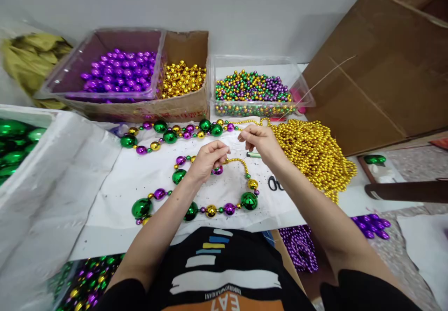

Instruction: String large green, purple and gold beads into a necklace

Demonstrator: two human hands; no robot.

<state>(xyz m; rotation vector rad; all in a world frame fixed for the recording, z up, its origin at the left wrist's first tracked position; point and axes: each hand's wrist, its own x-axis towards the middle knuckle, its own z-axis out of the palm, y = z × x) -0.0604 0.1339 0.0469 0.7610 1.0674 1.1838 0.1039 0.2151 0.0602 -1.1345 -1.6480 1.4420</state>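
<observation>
Head | left hand (212,158): pinching thread (238,150) | right hand (259,142): pinching thread | garland (249,201) nearby | shirt (226,280): "EMPORIO ARMANI", "EA7"

A plain pale grey wall (245,10) fills the top of the frame, softly lit, with a faint shadow (310,33) toward the upper right. There a large cardboard box (381,77) stands tilted. Below the wall, a white table (105,241) spans the middle of the frame. Speckled grey floor (425,161) shows at the right edge, partly behind a dark brown bar (399,192).
</observation>
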